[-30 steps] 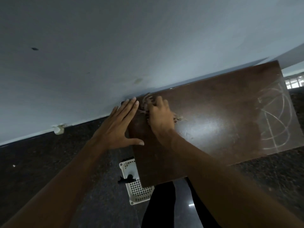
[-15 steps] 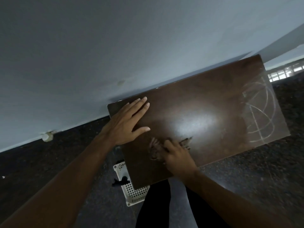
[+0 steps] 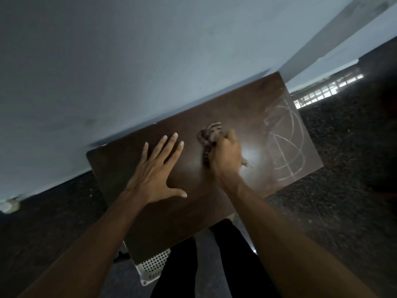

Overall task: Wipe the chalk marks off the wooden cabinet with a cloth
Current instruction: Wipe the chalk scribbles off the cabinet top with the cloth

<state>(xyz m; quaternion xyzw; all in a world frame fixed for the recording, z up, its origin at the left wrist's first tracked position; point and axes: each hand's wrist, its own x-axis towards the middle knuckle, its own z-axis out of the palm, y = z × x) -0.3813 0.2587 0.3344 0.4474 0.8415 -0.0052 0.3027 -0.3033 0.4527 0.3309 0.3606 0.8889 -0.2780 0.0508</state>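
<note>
The dark brown wooden cabinet top (image 3: 232,108) fills the middle of the view, seen from above. White chalk marks (image 3: 285,138), curved lines and a straight stroke, cover its right end. My right hand (image 3: 225,155) is shut on a crumpled patterned cloth (image 3: 209,134) and presses it on the middle of the top, left of the chalk. My left hand (image 3: 156,173) lies flat on the left half, fingers spread, holding nothing.
A pale wall (image 3: 150,61) runs along the cabinet's far edge. A white perforated plastic basket (image 3: 153,267) sits on the dark speckled floor (image 3: 335,211) under the near left corner. My dark-trousered legs (image 3: 214,254) stand against the near edge.
My right hand has carried the cloth from the near edge toward the far right, closer to the chalk. My left hand stayed flat on the left half. The view has shifted.
</note>
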